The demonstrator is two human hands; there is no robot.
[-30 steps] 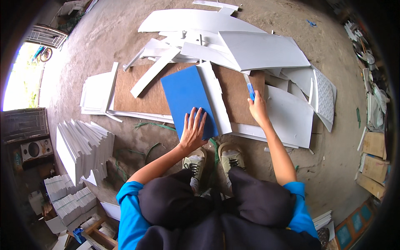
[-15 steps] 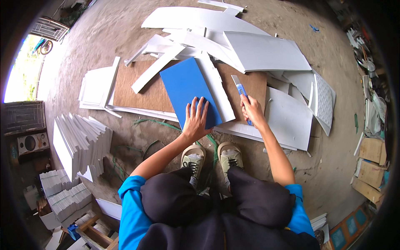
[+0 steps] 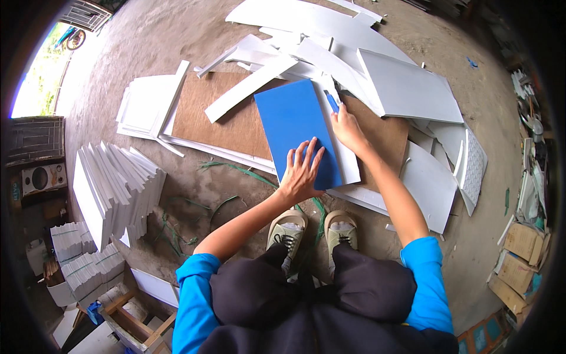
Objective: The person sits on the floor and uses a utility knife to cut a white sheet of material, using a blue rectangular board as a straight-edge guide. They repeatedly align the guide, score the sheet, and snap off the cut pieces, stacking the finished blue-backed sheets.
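Observation:
My left hand (image 3: 302, 172) lies flat with its fingers spread on the lower part of a blue rectangular panel (image 3: 289, 118). Beneath the panel, a white foam-like sheet (image 3: 348, 162) sticks out along its right side. My right hand (image 3: 349, 130) is closed around a blue utility knife (image 3: 332, 102), near the panel's upper right edge. The knife's tip is over the white sheet; I cannot tell whether it touches. Both sheets rest on a brown board (image 3: 221, 133) on the floor.
White offcuts (image 3: 318, 65) and larger white panels (image 3: 410, 88) lie beyond and right of the board. A white strip (image 3: 250, 88) crosses it. Stacked white pieces (image 3: 115, 189) stand at left, with green strapping (image 3: 244, 171) on the floor. Cardboard boxes (image 3: 522, 242) line the right side.
My right hand has brought the knife leftward, from above the brown board to the panel's upper right edge. My left hand stays on the blue panel. The whole view has shifted slightly.

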